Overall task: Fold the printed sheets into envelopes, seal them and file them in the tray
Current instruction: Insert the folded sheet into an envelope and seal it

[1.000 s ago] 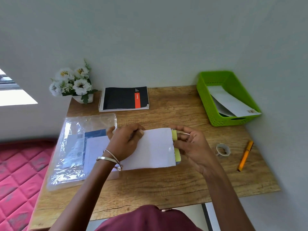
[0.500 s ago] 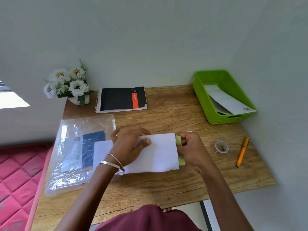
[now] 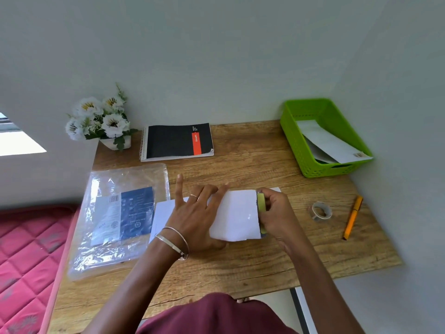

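Note:
A white envelope (image 3: 237, 215) lies across the middle of the wooden desk (image 3: 240, 266). My left hand (image 3: 195, 213) lies flat on its left half with straight, spread fingers, pressing it down. At the envelope's right end is a yellow-green flap strip (image 3: 261, 208); my right hand (image 3: 277, 213) has its fingers curled over that strip and end. A bit of white paper (image 3: 275, 189) shows behind the right hand. The green plastic tray (image 3: 303, 150) stands at the back right with white envelopes (image 3: 330, 141) inside.
A clear plastic packet with a blue label (image 3: 120, 213) lies on the left. A black spiral notebook (image 3: 177, 141) and a pot of white flowers (image 3: 101, 121) stand at the back. A tape roll (image 3: 320, 210) and an orange pen (image 3: 352, 216) lie right.
My left hand has gone from curled to flat with fingers spread on the envelope. My right hand has closed down over the yellow-green flap end.

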Demonstrator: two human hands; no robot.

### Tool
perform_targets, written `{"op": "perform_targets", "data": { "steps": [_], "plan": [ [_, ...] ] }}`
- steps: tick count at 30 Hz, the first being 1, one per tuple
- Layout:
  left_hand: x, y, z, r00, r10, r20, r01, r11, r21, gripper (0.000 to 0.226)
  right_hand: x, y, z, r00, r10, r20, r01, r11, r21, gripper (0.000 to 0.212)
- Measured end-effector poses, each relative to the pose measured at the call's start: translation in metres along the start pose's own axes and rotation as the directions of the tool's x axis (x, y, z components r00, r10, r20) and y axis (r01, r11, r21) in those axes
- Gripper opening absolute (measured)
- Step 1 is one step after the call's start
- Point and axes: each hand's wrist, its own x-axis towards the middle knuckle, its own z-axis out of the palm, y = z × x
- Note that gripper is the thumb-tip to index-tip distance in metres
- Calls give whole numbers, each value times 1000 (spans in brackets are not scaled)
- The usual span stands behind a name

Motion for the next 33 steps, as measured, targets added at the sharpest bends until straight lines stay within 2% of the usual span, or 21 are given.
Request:
{"op": "perform_targets", "data": {
  "steps": [3,6,13,15,17,18,19,21,22,24,26,27,31,33],
  "plan": [
    [-2,2,3,1000,2,-1,-2,999,35,111,0,0,3,998,-43,-44,38,993,-109,31],
    [-4,0,3,1000,-19,14,18,999,37,107,0,1,4,995,-64,-75,54,991,-125,31],
    [-4,-1,-3,996,-63,62,64,998,-15,99,2,5,1,998,53,-31,-48,987,153,22],
    [-3,-2,-1,995,-65,77,68,997,-33,98,5,7,-4,998,58,4,-58,980,192,11],
    [-4,-6,3,993,-90,75,93,995,-37,98,10,11,-12,996,81,-27,-73,973,221,11],
    [-5,-9,5,991,-110,71,112,993,-34,98,15,16,-17,989,92,-118,-70,981,179,13],
    [-6,-12,6,989,-131,68,133,991,-29,98,20,22,-23,968,80,-240,-67,996,65,19],
    [-6,-18,10,983,-171,60,173,985,-15,98,31,39,-33,912,7,-410,-124,958,-260,34],
    [-6,-20,12,980,-191,58,192,981,-3,97,36,47,-34,907,-23,-420,-160,905,-395,41],
    [-7,-25,15,972,-224,69,224,974,19,97,41,59,-28,920,42,-389,-276,774,-570,63],
    [-7,-27,17,963,-253,89,252,967,30,97,40,62,-18,901,146,-409,-390,685,-615,83],
    [-8,-28,17,958,-267,103,265,964,38,98,39,62,-15,893,165,-419,-411,681,-606,88],
    [-11,-31,20,939,-306,157,300,952,62,99,46,64,-17,864,238,-443,-433,799,-417,89],
    [-12,-32,22,930,-324,171,318,946,62,101,49,66,-22,862,251,-440,-419,842,-340,75]
  ]
}}
